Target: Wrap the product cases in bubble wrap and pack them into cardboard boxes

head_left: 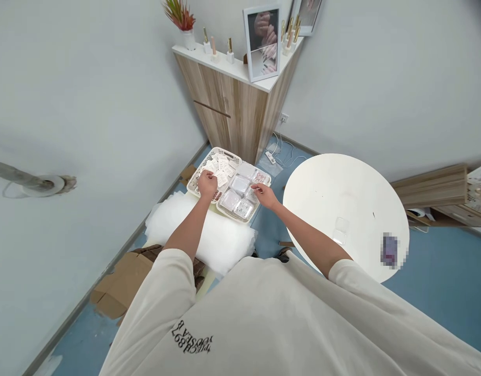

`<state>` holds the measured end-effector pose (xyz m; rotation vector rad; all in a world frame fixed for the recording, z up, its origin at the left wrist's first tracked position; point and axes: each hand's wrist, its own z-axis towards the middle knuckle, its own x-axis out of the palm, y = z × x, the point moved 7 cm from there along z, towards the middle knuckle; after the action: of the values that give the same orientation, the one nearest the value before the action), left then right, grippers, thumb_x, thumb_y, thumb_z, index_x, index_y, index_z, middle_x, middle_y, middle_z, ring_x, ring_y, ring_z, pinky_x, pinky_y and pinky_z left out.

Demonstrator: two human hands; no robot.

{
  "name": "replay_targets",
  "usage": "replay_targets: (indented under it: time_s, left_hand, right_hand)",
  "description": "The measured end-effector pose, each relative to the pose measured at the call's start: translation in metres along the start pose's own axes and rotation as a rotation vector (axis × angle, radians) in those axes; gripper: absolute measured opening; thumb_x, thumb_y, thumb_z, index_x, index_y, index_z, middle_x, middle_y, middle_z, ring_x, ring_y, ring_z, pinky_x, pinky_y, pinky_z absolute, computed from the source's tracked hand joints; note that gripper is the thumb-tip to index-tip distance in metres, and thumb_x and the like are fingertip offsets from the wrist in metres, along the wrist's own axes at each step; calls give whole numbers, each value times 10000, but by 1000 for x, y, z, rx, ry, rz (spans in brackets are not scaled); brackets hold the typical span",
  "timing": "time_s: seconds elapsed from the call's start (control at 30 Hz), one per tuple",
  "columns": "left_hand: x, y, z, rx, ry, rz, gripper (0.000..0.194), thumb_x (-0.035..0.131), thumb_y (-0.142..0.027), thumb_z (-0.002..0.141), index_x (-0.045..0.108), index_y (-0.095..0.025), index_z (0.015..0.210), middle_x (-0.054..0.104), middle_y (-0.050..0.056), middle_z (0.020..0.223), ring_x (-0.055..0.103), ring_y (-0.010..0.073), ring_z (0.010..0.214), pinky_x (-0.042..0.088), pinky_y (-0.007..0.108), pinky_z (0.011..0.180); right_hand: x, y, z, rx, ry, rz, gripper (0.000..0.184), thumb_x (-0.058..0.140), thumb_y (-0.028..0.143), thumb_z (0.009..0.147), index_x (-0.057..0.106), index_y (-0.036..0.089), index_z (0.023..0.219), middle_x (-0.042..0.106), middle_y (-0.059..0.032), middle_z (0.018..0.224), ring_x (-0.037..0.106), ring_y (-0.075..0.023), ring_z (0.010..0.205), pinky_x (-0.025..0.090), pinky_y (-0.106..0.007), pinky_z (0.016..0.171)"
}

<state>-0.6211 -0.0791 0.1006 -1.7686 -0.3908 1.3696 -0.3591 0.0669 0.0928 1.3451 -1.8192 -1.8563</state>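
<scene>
Two cream plastic baskets stand side by side in front of me. In the left basket (192,184) lies a heap of small white printed cards (223,163). My left hand (208,184) is over this heap, fingers curled and closed at the cards' near side; whether one is pinched is hard to see. Clear plastic boxes (240,184) fill the right basket (244,219), some with small pink or dark pieces inside. At that basket's right side, my right hand (264,195) has its fingertips pinched against the boxes; what they hold is too small to tell.
White foam wrap (193,224) and cardboard (118,282) lie at the left. On the round white table (318,198) are a clear box (340,231) and a pixelated item (389,250). Behind the baskets stands a wooden cabinet (224,104) with bottles and frames. Cables (283,149) cross the floor.
</scene>
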Motion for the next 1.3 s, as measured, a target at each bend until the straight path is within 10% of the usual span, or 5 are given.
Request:
replay_targets:
  time_s: [0.27, 0.63, 0.97, 1.3]
  left_hand:
    - [36, -73, -35, 185, 107, -235, 179, 579, -128, 814, 638, -220, 956, 666, 10, 879, 607, 150, 746, 483, 269, 744]
    - [183, -180, -180, 377, 526, -307, 159, 609, -152, 796, 652, -216, 936, 670, 0, 822, 609, 138, 694, 502, 265, 704]
    - [302, -219, -330, 307, 815, -274, 99, 618, -210, 842, 659, -222, 931, 693, 16, 906, 662, 144, 719, 519, 276, 702]
    - [376, -223, -417, 187, 858, -232, 183, 643, -165, 797, 648, -215, 974, 692, 49, 1022, 674, 166, 821, 545, 322, 784]
  right_hand:
    - [-34, -12, -17, -12, -78, 35, 250, 525, 229, 875, 710, 224, 1044, 734, -34, 1095, 666, -182, 905, 509, -382, 945]
    - [-164, -84, -102, 187, -442, 133, 387, 590, 392, 821, 691, 209, 1147, 627, 20, 742, 584, -167, 716, 507, -321, 752]
    - [-265, -197, -211, 340, -513, 236, 271, 610, 435, 808, 699, 211, 929, 618, 25, 643, 619, -168, 677, 505, -286, 667]
    - [-320, -260, -264, 344, -492, 475, 224, 560, 352, 845, 664, 209, 981, 721, -24, 884, 683, -164, 799, 563, -339, 827]
